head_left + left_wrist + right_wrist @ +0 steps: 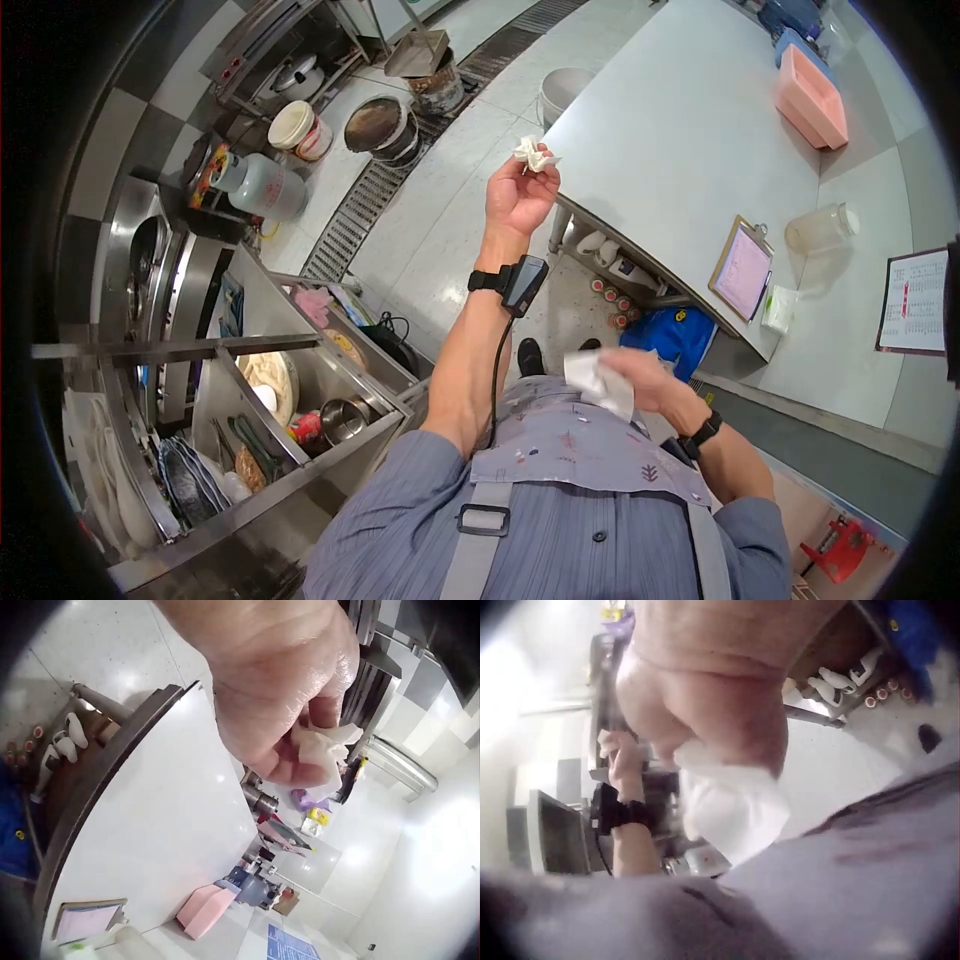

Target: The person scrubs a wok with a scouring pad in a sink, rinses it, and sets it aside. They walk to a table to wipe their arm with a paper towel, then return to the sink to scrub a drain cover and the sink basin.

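The left hand (522, 200) is held out over the floor beside the white table, pinching a crumpled white tissue (536, 155) in its curled fingers. In the left wrist view the same tissue (322, 754) pokes out between the thumb and fingers of the left hand (281, 690). Close to the apron, the right hand (645, 380) grips a second white tissue (598, 385), both blurred. The right wrist view shows that tissue (735, 806) hanging flat and loose from the fingers of the right hand (705, 705), just above the apron cloth.
On the white table (680, 130) lie a clipboard (742, 268), a clear jar (822, 229) and a pink bin (811, 97). A white bucket (566, 92) stands at its far left corner. Steel sinks (290, 400) with dishes are at the left; a gas cylinder (262, 187) stands beyond.
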The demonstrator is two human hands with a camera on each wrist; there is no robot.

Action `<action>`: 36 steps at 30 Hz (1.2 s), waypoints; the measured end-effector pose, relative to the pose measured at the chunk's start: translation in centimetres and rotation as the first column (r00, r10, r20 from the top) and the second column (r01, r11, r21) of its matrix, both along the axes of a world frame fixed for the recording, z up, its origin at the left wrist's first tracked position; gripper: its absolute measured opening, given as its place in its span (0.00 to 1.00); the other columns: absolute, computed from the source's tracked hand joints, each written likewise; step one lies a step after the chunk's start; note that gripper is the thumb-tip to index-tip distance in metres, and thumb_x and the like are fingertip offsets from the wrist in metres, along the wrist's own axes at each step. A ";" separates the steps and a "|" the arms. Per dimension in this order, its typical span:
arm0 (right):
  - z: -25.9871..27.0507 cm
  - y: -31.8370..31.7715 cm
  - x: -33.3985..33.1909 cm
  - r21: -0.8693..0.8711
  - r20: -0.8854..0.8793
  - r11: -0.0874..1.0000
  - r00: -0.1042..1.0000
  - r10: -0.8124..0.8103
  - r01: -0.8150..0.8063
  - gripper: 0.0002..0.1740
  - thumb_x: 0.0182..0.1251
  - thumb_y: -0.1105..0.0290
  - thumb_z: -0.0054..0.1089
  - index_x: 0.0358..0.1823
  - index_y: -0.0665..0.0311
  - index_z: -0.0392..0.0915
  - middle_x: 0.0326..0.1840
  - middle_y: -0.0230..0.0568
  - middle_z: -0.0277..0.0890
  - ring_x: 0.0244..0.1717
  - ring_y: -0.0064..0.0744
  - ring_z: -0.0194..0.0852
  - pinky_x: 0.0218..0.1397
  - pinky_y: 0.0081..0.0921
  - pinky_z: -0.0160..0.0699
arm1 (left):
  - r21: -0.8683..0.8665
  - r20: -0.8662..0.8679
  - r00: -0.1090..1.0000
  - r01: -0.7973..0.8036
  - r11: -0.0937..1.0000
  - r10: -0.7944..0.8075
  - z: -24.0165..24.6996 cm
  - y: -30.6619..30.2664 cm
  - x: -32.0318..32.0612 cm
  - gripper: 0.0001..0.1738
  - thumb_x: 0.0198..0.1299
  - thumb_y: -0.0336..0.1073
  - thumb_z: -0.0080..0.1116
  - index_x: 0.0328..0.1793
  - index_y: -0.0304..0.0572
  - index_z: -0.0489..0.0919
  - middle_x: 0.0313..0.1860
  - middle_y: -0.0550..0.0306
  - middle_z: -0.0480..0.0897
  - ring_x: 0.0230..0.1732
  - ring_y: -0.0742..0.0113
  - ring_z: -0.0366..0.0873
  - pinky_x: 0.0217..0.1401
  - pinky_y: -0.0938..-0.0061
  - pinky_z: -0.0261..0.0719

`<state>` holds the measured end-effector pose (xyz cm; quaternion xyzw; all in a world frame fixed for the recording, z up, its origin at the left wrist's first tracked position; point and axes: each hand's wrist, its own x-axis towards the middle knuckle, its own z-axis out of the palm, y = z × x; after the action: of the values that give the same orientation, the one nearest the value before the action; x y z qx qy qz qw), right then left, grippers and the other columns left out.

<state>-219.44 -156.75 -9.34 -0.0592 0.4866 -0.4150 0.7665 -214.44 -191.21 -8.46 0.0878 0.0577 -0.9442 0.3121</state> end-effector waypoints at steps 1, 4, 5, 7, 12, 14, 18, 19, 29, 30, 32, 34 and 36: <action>-1.5 1.5 0.1 -0.018 -0.181 0.979 0.964 0.194 -0.201 0.18 0.76 0.63 0.57 0.55 0.71 0.81 0.49 0.40 0.82 0.50 0.38 0.81 0.58 0.32 0.79 | 0.008 -0.030 1.000 0.001 1.000 -0.001 -0.2 -0.4 0.8 0.12 0.75 0.30 0.49 0.58 0.32 0.77 0.51 0.45 0.83 0.49 0.56 0.83 0.51 0.62 0.87; 0.3 2.4 1.1 -0.115 -0.551 0.881 0.768 0.328 -0.459 0.17 0.72 0.64 0.64 0.54 0.69 0.84 0.49 0.40 0.81 0.52 0.38 0.77 0.58 0.30 0.75 | 0.027 -0.015 0.999 -0.035 0.999 0.035 -0.1 -0.7 3.0 0.12 0.75 0.30 0.49 0.59 0.32 0.76 0.51 0.46 0.83 0.50 0.56 0.83 0.51 0.62 0.87; 0.7 2.2 1.0 -0.116 -0.554 0.877 0.763 0.333 -0.466 0.17 0.72 0.64 0.64 0.54 0.69 0.84 0.49 0.40 0.81 0.52 0.38 0.77 0.58 0.30 0.75 | 0.025 -0.018 0.999 -0.043 0.999 0.043 0.1 -0.8 3.6 0.12 0.75 0.30 0.49 0.59 0.32 0.76 0.51 0.46 0.83 0.50 0.56 0.83 0.51 0.62 0.87; 1.1 2.0 1.1 -0.131 -0.819 0.717 0.483 0.311 -0.685 0.16 0.70 0.67 0.65 0.56 0.62 0.85 0.41 0.43 0.81 0.48 0.40 0.80 0.55 0.35 0.77 | -0.001 -0.026 0.999 -0.027 1.000 0.027 0.4 -0.6 4.8 0.12 0.74 0.29 0.49 0.59 0.31 0.76 0.52 0.46 0.83 0.49 0.57 0.83 0.51 0.62 0.86; 1.9 0.7 2.8 -0.186 -0.835 0.696 0.484 0.260 -0.694 0.12 0.67 0.71 0.64 0.51 0.58 0.88 0.42 0.45 0.83 0.46 0.42 0.83 0.51 0.34 0.79 | -0.079 -0.106 0.994 -0.015 0.997 0.007 1.3 -0.9 7.1 0.11 0.74 0.31 0.50 0.56 0.33 0.78 0.50 0.48 0.83 0.48 0.58 0.83 0.50 0.64 0.86; 1.3 -1.7 2.3 -0.177 -0.862 0.745 0.467 0.198 -0.643 0.10 0.66 0.74 0.62 0.47 0.60 0.88 0.39 0.43 0.84 0.42 0.37 0.84 0.47 0.31 0.80 | -0.109 -0.158 0.988 -0.014 0.994 -0.003 1.4 -0.8 7.6 0.11 0.74 0.32 0.51 0.55 0.33 0.79 0.49 0.49 0.83 0.48 0.58 0.83 0.50 0.65 0.86; 5.4 -10.7 2.9 -0.494 -0.679 0.856 0.683 -0.269 -0.153 0.16 0.66 0.78 0.60 0.54 0.69 0.85 0.44 0.36 0.84 0.47 0.24 0.82 0.51 0.24 0.80 | -0.106 -0.045 0.998 -0.053 0.993 0.049 1.3 -0.2 8.4 0.12 0.74 0.32 0.51 0.57 0.34 0.78 0.50 0.49 0.83 0.48 0.58 0.83 0.50 0.65 0.85; 6.8 -12.6 3.7 -0.470 -0.587 0.880 0.769 -0.253 -0.069 0.15 0.70 0.75 0.61 0.55 0.70 0.85 0.44 0.35 0.84 0.47 0.22 0.81 0.51 0.21 0.79 | -0.100 -0.035 0.998 -0.049 0.994 0.046 1.0 -0.2 8.4 0.12 0.74 0.31 0.50 0.58 0.33 0.77 0.50 0.48 0.83 0.48 0.58 0.82 0.50 0.65 0.85; 6.9 -15.6 5.9 -0.614 -0.525 0.756 0.833 -0.177 -0.226 0.13 0.70 0.73 0.67 0.54 0.68 0.86 0.43 0.31 0.85 0.41 0.16 0.79 0.43 0.19 0.78 | -0.115 0.082 0.980 -0.174 0.978 0.184 -0.8 -0.2 8.5 0.13 0.75 0.33 0.51 0.60 0.35 0.77 0.51 0.49 0.83 0.48 0.58 0.82 0.48 0.65 0.84; 6.5 -15.6 5.6 -0.618 -0.476 0.767 0.859 -0.188 -0.175 0.13 0.70 0.73 0.67 0.53 0.68 0.86 0.42 0.31 0.85 0.41 0.16 0.79 0.43 0.19 0.78 | -0.128 0.077 0.975 -0.198 0.972 0.209 -1.1 -0.3 8.4 0.13 0.75 0.34 0.51 0.60 0.36 0.77 0.52 0.49 0.82 0.48 0.58 0.82 0.48 0.65 0.83; 6.2 -15.4 4.9 -0.620 -0.506 0.762 0.837 -0.208 -0.186 0.12 0.69 0.74 0.68 0.52 0.68 0.86 0.41 0.31 0.85 0.41 0.16 0.80 0.43 0.20 0.78 | -0.112 0.103 0.968 -0.218 0.969 0.230 -1.4 -0.4 8.1 0.13 0.76 0.35 0.50 0.60 0.37 0.77 0.51 0.49 0.83 0.47 0.58 0.82 0.46 0.66 0.83; 6.2 -15.2 4.2 -0.619 -0.535 0.761 0.813 -0.229 -0.193 0.12 0.68 0.75 0.69 0.51 0.68 0.86 0.41 0.31 0.85 0.41 0.17 0.80 0.43 0.20 0.78 | -0.091 0.132 0.960 -0.236 0.968 0.246 -1.5 -0.2 7.8 0.13 0.78 0.37 0.49 0.59 0.38 0.78 0.50 0.49 0.83 0.46 0.58 0.82 0.45 0.67 0.83; 7.0 -15.2 3.5 -0.605 -0.601 0.753 0.769 -0.220 -0.258 0.13 0.66 0.76 0.70 0.51 0.67 0.86 0.41 0.33 0.85 0.43 0.18 0.82 0.44 0.20 0.78 | -0.102 0.164 0.953 -0.239 0.966 0.253 -1.3 -0.1 7.6 0.13 0.78 0.37 0.50 0.59 0.39 0.78 0.49 0.50 0.83 0.46 0.58 0.82 0.45 0.67 0.82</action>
<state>-215.95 -171.90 -2.39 -0.4670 0.5388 -0.5043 0.4870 -206.85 -191.26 -9.71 0.1499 0.0022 -0.8881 0.4346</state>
